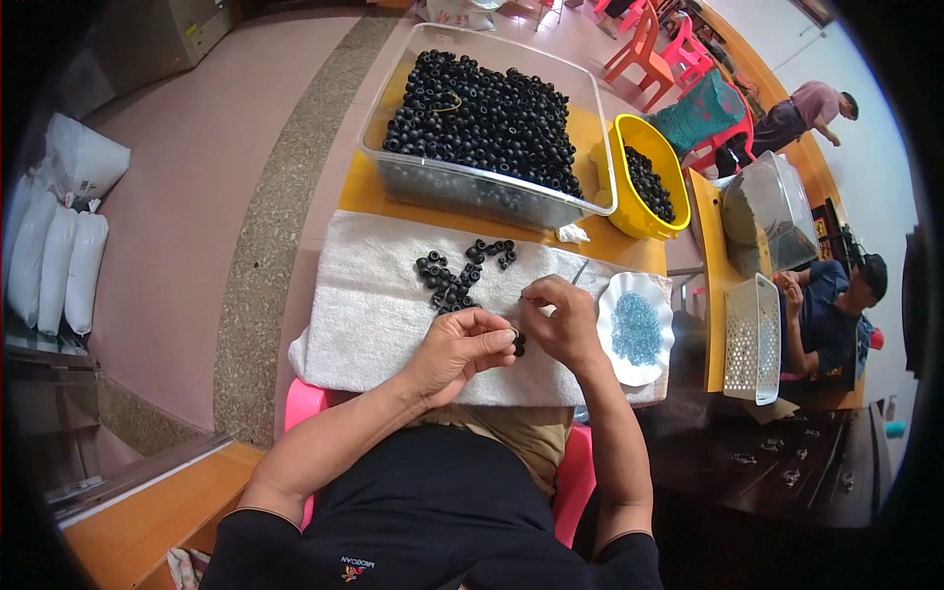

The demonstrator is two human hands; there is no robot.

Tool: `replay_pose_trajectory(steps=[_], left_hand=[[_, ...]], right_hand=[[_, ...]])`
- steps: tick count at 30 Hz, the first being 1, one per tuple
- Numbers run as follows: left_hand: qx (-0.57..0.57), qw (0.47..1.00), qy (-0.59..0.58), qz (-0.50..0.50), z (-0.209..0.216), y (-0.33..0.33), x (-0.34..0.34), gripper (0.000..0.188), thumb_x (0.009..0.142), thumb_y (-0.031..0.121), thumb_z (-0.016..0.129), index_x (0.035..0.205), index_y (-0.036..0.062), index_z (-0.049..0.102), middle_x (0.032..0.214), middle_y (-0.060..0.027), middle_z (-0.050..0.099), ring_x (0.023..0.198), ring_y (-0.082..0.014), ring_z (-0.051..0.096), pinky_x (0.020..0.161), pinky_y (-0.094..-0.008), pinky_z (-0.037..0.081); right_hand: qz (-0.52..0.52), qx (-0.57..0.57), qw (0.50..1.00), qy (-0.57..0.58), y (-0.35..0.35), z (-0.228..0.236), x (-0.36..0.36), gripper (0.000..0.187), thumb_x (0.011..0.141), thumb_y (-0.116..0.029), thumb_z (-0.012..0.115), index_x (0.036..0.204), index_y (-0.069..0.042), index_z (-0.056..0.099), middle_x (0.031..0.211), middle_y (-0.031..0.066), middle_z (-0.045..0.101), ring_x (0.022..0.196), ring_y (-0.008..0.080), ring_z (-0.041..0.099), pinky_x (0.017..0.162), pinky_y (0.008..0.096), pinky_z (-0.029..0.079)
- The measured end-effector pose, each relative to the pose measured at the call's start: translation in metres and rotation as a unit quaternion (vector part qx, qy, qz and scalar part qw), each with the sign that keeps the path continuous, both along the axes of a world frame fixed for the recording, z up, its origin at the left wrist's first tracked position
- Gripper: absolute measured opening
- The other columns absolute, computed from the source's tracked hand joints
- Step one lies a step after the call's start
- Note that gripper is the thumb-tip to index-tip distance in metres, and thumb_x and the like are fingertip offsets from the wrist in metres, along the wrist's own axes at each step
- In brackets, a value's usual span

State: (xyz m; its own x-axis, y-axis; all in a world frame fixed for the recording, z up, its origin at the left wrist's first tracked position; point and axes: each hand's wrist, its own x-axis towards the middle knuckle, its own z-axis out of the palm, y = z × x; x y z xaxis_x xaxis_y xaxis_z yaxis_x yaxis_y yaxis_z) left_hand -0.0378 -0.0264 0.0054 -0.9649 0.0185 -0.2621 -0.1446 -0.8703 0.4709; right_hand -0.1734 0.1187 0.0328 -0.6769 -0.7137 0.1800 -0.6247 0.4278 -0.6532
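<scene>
My left hand [462, 352] is closed in a pinch at the front middle of a white towel [364, 295], with a small black ring-shaped part [519, 344] at its fingertips. Close by on the right, my right hand [565, 320] has its fingers closed round a thin grey pointed tool [581, 270], possibly tweezers, whose end sticks up past the knuckles. What its fingertips touch is too small to tell. Beyond the left hand lies a loose pile of black ring-shaped parts [452, 285]. A white scalloped plate [665, 339] right of my right hand bears many tiny pale-blue clear pieces [637, 329].
A large clear bin [472, 169] full of black parts stands beyond the towel. Beside it is a yellow basin [615, 192] with more. A white perforated basket [752, 339] stands further right near a seated person [831, 315]. Another person [806, 113] stands behind. White sacks [59, 256] rest at left.
</scene>
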Motion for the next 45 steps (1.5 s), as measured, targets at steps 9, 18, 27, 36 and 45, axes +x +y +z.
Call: replay_pose_trajectory(steps=[9, 18, 27, 36, 45], left_hand=[[-0.005, 1.0, -0.005, 0.002, -0.002, 0.0, 0.0, 0.009, 0.089, 0.002, 0.069, 0.097, 0.003, 0.065, 0.091, -0.0074, 0.069, 0.084, -0.0165, 0.069, 0.078, -0.0308, 0.061], [-0.023, 1.0, -0.005, 0.003, -0.002, 0.001, -0.001, 0.008, 0.089, 0.003, 0.068, 0.097, 0.002, 0.066, 0.092, -0.0079, 0.068, 0.084, -0.0159, 0.069, 0.077, -0.0297, 0.061], [-0.044, 0.999, 0.004, -0.02, -0.003, 0.003, 0.0, 0.011, 0.089, 0.002, 0.068, 0.101, 0.0015, 0.066, 0.095, -0.008, 0.069, 0.087, -0.0151, 0.068, 0.079, -0.0291, 0.06], [-0.105, 0.992, 0.035, -0.057, -0.002, 0.006, 0.001, 0.026, 0.092, 0.006, 0.066, 0.117, -0.0009, 0.065, 0.105, -0.0077, 0.069, 0.091, -0.0123, 0.066, 0.082, -0.0273, 0.057], [-0.121, 0.991, 0.029, -0.047, -0.003, 0.008, 0.001, 0.025, 0.092, 0.005, 0.065, 0.117, -0.0015, 0.065, 0.106, -0.0075, 0.069, 0.092, -0.0126, 0.066, 0.083, -0.0278, 0.057]], right_hand=[[0.01, -0.079, 0.99, -0.118, 0.017, -0.004, -0.003, 0.006, 0.084, 0.003, 0.068, 0.089, 0.001, 0.067, 0.089, 0.006, 0.065, 0.078, 0.0134, 0.064, 0.066, 0.0262, 0.052], [0.017, -0.173, 0.941, -0.289, 0.029, -0.002, 0.012, 0.006, 0.082, 0.003, 0.069, 0.089, 0.003, 0.068, 0.091, 0.0086, 0.065, 0.083, 0.0152, 0.063, 0.074, 0.0274, 0.053], [0.016, -0.24, 0.891, -0.385, 0.031, 0.0, 0.025, 0.009, 0.083, 0.002, 0.069, 0.092, 0.003, 0.067, 0.095, 0.0087, 0.063, 0.085, 0.0155, 0.062, 0.077, 0.0284, 0.054], [0.013, -0.206, 0.919, -0.335, 0.033, -0.006, 0.031, 0.008, 0.084, 0.002, 0.072, 0.091, 0.002, 0.067, 0.093, 0.0067, 0.064, 0.084, 0.0127, 0.06, 0.076, 0.0238, 0.049], [-0.021, -0.238, 0.902, -0.361, 0.029, -0.005, 0.04, 0.012, 0.086, 0.001, 0.07, 0.097, 0.003, 0.068, 0.097, 0.0065, 0.063, 0.088, 0.0128, 0.06, 0.079, 0.0243, 0.049]])
